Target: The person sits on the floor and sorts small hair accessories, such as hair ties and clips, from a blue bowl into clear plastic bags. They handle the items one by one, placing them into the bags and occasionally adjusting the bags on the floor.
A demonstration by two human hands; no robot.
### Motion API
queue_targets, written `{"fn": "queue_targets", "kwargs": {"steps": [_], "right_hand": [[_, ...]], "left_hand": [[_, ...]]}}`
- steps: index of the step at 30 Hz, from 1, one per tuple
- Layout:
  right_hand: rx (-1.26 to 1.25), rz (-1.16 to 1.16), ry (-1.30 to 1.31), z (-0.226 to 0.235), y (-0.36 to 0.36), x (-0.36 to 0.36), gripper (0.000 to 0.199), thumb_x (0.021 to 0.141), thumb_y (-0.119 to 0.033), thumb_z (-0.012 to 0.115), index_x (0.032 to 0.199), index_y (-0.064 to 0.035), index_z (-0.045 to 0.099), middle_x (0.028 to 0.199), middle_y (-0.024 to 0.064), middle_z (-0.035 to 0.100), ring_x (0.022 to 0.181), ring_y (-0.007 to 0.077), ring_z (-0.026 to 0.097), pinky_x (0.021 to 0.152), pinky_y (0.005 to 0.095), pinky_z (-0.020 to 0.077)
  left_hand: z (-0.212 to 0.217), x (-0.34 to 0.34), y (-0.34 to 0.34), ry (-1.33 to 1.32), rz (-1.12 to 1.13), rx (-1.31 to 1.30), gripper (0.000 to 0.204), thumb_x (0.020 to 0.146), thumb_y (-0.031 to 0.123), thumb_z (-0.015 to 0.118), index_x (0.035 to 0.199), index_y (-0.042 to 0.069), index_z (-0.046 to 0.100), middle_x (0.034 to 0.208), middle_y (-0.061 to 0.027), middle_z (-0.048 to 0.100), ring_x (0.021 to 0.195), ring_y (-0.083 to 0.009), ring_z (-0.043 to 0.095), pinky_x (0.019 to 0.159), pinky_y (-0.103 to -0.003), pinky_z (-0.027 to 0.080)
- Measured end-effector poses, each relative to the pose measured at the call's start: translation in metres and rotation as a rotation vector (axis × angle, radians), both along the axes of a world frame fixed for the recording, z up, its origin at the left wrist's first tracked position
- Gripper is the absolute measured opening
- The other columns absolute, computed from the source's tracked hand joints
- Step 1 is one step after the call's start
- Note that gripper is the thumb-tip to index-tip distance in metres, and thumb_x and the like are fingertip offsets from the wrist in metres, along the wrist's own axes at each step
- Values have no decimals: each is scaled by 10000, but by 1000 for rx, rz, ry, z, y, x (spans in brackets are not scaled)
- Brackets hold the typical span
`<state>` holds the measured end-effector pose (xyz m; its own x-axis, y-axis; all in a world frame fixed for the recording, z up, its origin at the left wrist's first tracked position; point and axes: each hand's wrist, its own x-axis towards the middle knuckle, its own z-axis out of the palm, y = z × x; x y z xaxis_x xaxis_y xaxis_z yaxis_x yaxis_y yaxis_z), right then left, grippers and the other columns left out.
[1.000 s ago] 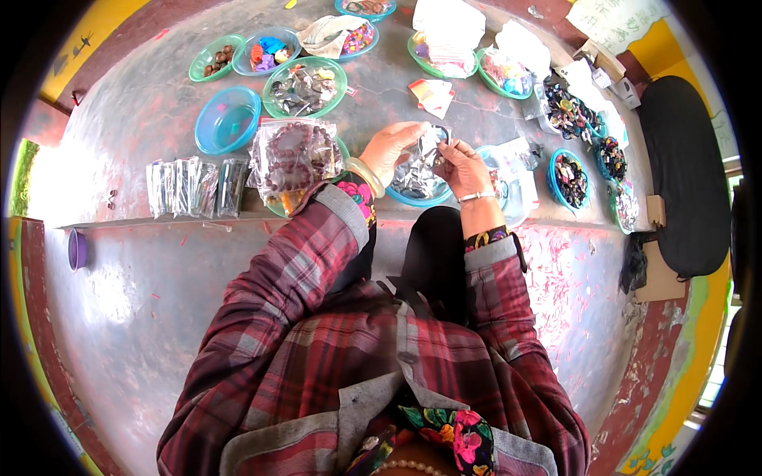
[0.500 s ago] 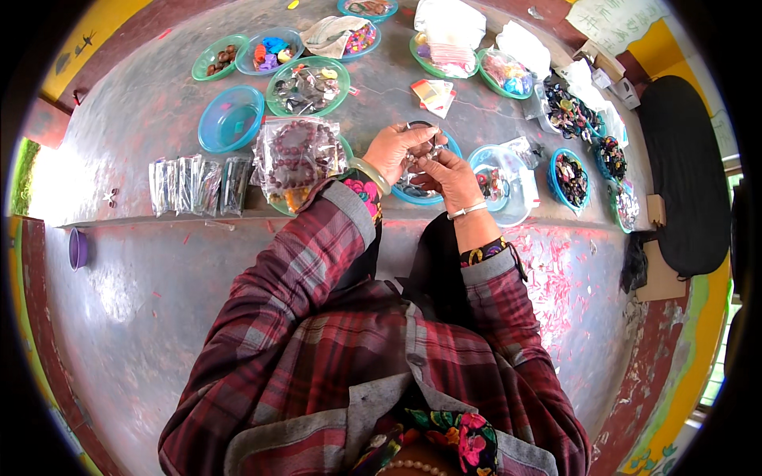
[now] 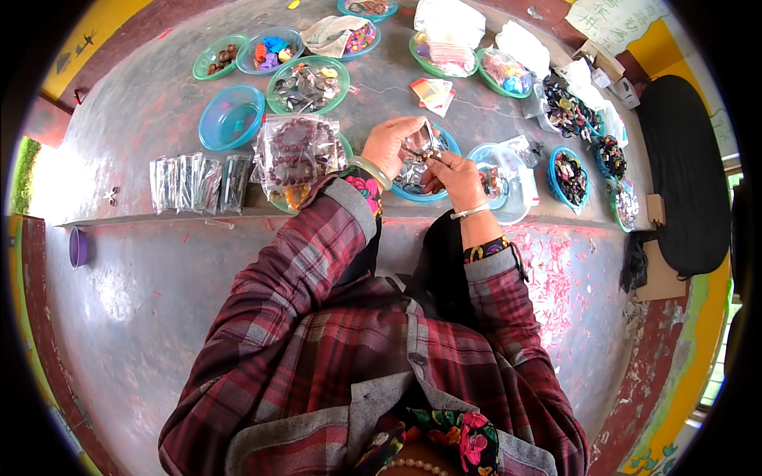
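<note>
My left hand (image 3: 392, 145), with a pale bangle at the wrist, is closed, thumb and fingers pinching a small dark, thin item (image 3: 421, 151) too fine to make out. A light, shiny strip stands up beside its fingertips. My right hand (image 3: 458, 179), wearing a silver bangle, meets it from the right, fingertips closed on the same item. Both hands hover over a blue basket (image 3: 421, 197) of small clear packets, partly covering it. Left of my left hand, a clear bag of dark red bead bracelets (image 3: 298, 152) lies on a green basket.
A clear plastic tub (image 3: 516, 208) stands just right of my hands. Farther right is a blue basket of dark trinkets (image 3: 571, 180). Packets (image 3: 198, 185) lie in a row at left, near an empty blue basin (image 3: 231, 118). The ledge's front edge runs below; cards (image 3: 433, 94) lie beyond.
My fingers have shifted slightly around the small item. The dark loop seen above them earlier no longer shows, and a light, shiny strip now shows there. My right hand is slightly lower.
</note>
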<state>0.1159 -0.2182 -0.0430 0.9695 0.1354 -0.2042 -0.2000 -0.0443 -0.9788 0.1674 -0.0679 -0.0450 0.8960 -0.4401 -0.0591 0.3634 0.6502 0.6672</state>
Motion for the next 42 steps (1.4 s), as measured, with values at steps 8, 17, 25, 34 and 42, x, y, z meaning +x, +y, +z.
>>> {"fn": "queue_targets", "kwargs": {"steps": [8,17,25,34,42], "right_hand": [[-19,21,4,2,-5,1,216,829,-186,536,726,-9,605,635,79,618,482,104,552,448,204,415],[208,-143,89,7,-16,2,189,830,-198,559,801,-15,600,666,78,627,504,116,569,448,190,406],[170,-142,50,3,-2,4,170,807,-163,589,828,1,627,645,64,618,494,114,565,434,193,407],[130,-168,123,6,-6,2,167,814,-175,578,787,-16,624,640,59,616,499,109,563,442,190,400],[406,-209,194,-8,-16,13,163,814,-222,590,846,-62,597,686,43,618,556,112,559,471,200,388]], "left_hand": [[-10,7,4,-13,57,3,244,830,232,542,887,-3,577,876,-138,617,820,-177,593,722,-292,462],[-13,11,12,172,127,25,362,851,373,514,968,31,538,988,-103,586,923,-177,543,793,-310,415],[-15,0,-5,-6,-218,57,195,816,205,580,906,32,583,883,-52,600,847,-143,563,740,-292,435],[-19,14,14,182,235,39,332,847,311,532,933,-9,548,907,-109,615,843,-154,578,729,-262,433],[-12,-7,-10,-28,-146,274,379,849,333,526,1004,-12,551,937,-87,600,859,-135,570,778,-239,437]]}}
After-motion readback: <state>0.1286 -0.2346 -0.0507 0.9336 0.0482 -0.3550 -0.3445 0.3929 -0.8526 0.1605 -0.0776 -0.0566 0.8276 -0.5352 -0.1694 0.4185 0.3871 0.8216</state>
